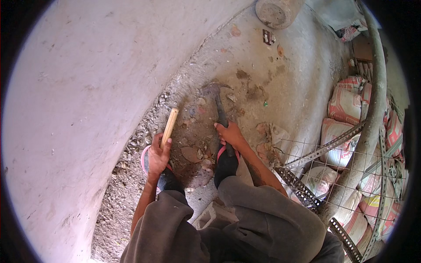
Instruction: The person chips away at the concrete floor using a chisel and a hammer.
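My left hand [158, 157] grips a pale wooden handle [170, 126] with a small hole near its upper end. What the handle belongs to, if anything, cannot be made out. In my right hand [231, 134] is a claw hammer [220, 104], held by its dark shaft. The rusty head points away from me, over the dirt-covered concrete floor [243, 59]; whether it touches the floor is unclear. Leaf litter and broken debris [192, 154] lie between my feet.
A pale wall [82, 82] rises on the left, with loose rubble [131, 151] along its base. Farther off stands a concrete cylinder [276, 13]. On the right are wire mesh [309, 153], perforated metal angle bars [329, 144], a thick pole [371, 121] and several filled sacks [343, 105].
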A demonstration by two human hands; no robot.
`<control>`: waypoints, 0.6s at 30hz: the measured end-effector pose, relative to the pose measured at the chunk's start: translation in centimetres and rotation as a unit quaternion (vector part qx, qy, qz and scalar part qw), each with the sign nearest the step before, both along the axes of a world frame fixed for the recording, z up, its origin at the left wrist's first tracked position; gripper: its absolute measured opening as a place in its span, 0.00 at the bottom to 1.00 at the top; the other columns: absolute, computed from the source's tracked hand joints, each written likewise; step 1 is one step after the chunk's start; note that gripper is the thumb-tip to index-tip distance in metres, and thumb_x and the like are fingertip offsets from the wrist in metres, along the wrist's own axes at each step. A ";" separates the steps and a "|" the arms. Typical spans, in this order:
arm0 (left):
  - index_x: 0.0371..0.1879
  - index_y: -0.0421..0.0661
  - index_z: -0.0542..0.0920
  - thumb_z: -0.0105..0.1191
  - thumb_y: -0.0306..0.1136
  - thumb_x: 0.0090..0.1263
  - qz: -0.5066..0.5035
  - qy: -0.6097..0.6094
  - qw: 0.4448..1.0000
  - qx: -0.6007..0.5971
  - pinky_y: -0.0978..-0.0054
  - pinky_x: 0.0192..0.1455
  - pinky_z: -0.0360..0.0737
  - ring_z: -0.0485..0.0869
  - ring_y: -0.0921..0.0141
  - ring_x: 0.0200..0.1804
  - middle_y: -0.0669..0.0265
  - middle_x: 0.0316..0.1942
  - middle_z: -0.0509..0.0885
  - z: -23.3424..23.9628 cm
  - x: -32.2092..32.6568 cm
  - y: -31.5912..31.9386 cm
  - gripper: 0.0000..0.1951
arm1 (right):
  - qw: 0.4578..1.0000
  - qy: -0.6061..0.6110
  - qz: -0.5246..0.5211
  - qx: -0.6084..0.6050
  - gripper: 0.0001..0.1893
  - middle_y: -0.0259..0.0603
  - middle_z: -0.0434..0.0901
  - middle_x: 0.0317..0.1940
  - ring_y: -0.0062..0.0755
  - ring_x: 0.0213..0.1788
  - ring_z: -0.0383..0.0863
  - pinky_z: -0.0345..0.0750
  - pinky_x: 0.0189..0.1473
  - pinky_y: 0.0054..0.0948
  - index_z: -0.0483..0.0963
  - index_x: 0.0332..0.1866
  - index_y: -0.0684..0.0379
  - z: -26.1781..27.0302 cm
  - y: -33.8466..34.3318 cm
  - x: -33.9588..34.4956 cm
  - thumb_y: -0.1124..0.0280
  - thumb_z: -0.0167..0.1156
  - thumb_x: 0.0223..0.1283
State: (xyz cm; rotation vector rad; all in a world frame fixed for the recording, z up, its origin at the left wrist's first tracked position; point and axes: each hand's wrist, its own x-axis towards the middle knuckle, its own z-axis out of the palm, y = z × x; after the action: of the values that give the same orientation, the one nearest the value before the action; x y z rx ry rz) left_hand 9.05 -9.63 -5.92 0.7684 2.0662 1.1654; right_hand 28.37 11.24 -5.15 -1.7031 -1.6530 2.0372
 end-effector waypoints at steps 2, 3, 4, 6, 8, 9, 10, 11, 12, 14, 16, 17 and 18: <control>0.49 0.42 0.72 0.52 0.41 0.72 0.000 0.002 1.000 -0.001 0.69 0.30 0.72 0.76 0.66 0.25 0.59 0.22 0.77 -0.2 0.0 -0.2 0.16 | 1.000 0.002 0.002 -0.001 0.13 0.32 0.67 0.16 0.23 0.13 0.67 0.65 0.17 0.30 0.65 0.31 0.61 0.0 0.0 -0.1 0.65 0.57 0.65; 0.49 0.42 0.72 0.52 0.41 0.71 -0.001 0.001 1.000 -0.001 0.69 0.30 0.72 0.76 0.67 0.25 0.58 0.23 0.77 -0.1 0.0 -0.1 0.16 | 1.000 0.002 0.003 -0.002 0.13 0.32 0.67 0.16 0.23 0.13 0.66 0.65 0.17 0.30 0.65 0.32 0.61 0.0 0.0 0.0 0.65 0.57 0.65; 0.49 0.42 0.72 0.52 0.41 0.71 -0.001 0.000 1.000 -0.002 0.69 0.30 0.72 0.76 0.67 0.25 0.58 0.23 0.77 -0.1 0.0 0.0 0.16 | 1.000 0.002 0.004 -0.002 0.12 0.31 0.67 0.16 0.23 0.13 0.66 0.65 0.17 0.30 0.64 0.32 0.61 0.0 0.1 0.0 0.65 0.57 0.65; 0.49 0.42 0.72 0.52 0.41 0.71 -0.001 -0.001 1.000 -0.001 0.69 0.30 0.72 0.76 0.67 0.25 0.58 0.23 0.77 0.0 0.0 0.1 0.16 | 1.000 0.004 -0.002 -0.008 0.12 0.31 0.66 0.17 0.23 0.13 0.66 0.66 0.17 0.30 0.64 0.33 0.61 0.2 0.0 -0.1 0.65 0.57 0.65; 0.49 0.42 0.72 0.52 0.40 0.71 0.001 -0.003 1.000 0.000 0.69 0.30 0.72 0.76 0.67 0.25 0.58 0.23 0.77 0.1 0.0 0.1 0.16 | 1.000 0.008 -0.008 -0.015 0.12 0.31 0.66 0.17 0.23 0.13 0.66 0.66 0.17 0.30 0.64 0.33 0.61 0.3 0.0 -0.2 0.65 0.57 0.65; 0.49 0.42 0.72 0.52 0.40 0.71 0.003 -0.003 1.000 0.004 0.69 0.30 0.72 0.76 0.67 0.25 0.59 0.23 0.77 0.1 0.0 0.1 0.15 | 1.000 0.005 -0.007 -0.018 0.12 0.31 0.66 0.17 0.23 0.13 0.66 0.66 0.17 0.30 0.64 0.34 0.62 0.2 0.0 -0.2 0.65 0.57 0.65; 0.49 0.42 0.72 0.52 0.40 0.71 0.005 -0.003 1.000 0.008 0.70 0.30 0.72 0.75 0.68 0.25 0.59 0.23 0.77 0.0 0.0 0.0 0.15 | 1.000 0.002 -0.006 -0.020 0.12 0.31 0.66 0.17 0.23 0.13 0.66 0.66 0.17 0.30 0.64 0.34 0.62 0.2 0.1 -0.2 0.65 0.57 0.65; 0.49 0.42 0.72 0.52 0.40 0.71 0.005 -0.003 1.000 0.008 0.70 0.30 0.72 0.75 0.68 0.25 0.59 0.23 0.77 0.0 0.0 0.0 0.15 | 1.000 0.003 -0.006 -0.020 0.12 0.31 0.66 0.17 0.23 0.13 0.66 0.66 0.17 0.30 0.64 0.34 0.62 0.1 0.1 -0.2 0.65 0.57 0.65; 0.49 0.42 0.72 0.52 0.40 0.71 0.005 -0.002 1.000 0.007 0.70 0.30 0.72 0.75 0.68 0.25 0.59 0.23 0.77 0.0 0.0 0.0 0.15 | 1.000 0.001 -0.003 -0.017 0.12 0.31 0.66 0.17 0.23 0.13 0.66 0.66 0.17 0.30 0.64 0.34 0.62 0.0 0.1 -0.1 0.65 0.57 0.65; 0.49 0.42 0.72 0.52 0.40 0.71 0.004 -0.002 1.000 0.007 0.70 0.30 0.72 0.76 0.68 0.25 0.59 0.23 0.77 0.1 0.0 0.0 0.15 | 1.000 0.000 -0.001 -0.014 0.12 0.32 0.66 0.17 0.23 0.14 0.66 0.66 0.16 0.30 0.64 0.34 0.62 -0.1 0.1 -0.1 0.65 0.57 0.65; 0.49 0.41 0.72 0.52 0.39 0.72 0.000 -0.005 1.000 -0.006 0.70 0.29 0.72 0.75 0.69 0.25 0.59 0.23 0.77 0.5 0.1 0.3 0.15 | 1.000 -0.003 -0.005 -0.009 0.13 0.32 0.66 0.17 0.23 0.14 0.67 0.66 0.16 0.30 0.64 0.34 0.62 0.0 0.2 0.0 0.65 0.57 0.65; 0.49 0.41 0.72 0.52 0.39 0.72 -0.002 -0.005 1.000 -0.005 0.70 0.29 0.72 0.75 0.69 0.25 0.59 0.23 0.77 0.3 0.1 0.4 0.15 | 1.000 -0.004 -0.007 -0.008 0.13 0.32 0.66 0.17 0.23 0.14 0.67 0.66 0.16 0.30 0.64 0.34 0.62 -0.1 0.3 0.1 0.65 0.57 0.65; 0.49 0.41 0.72 0.52 0.39 0.72 0.000 0.003 1.000 0.000 0.70 0.29 0.71 0.75 0.69 0.25 0.59 0.23 0.77 0.1 0.1 0.3 0.16 | 1.000 -0.008 -0.010 -0.007 0.13 0.32 0.66 0.17 0.24 0.14 0.67 0.66 0.16 0.30 0.64 0.34 0.62 -0.2 0.3 0.0 0.65 0.57 0.65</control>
State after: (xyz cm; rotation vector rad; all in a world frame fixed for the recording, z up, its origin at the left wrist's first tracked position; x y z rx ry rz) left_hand 9.13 -9.35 -5.79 0.7721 2.0724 1.1636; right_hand 28.41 11.53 -5.40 -1.7384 -1.6223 2.0362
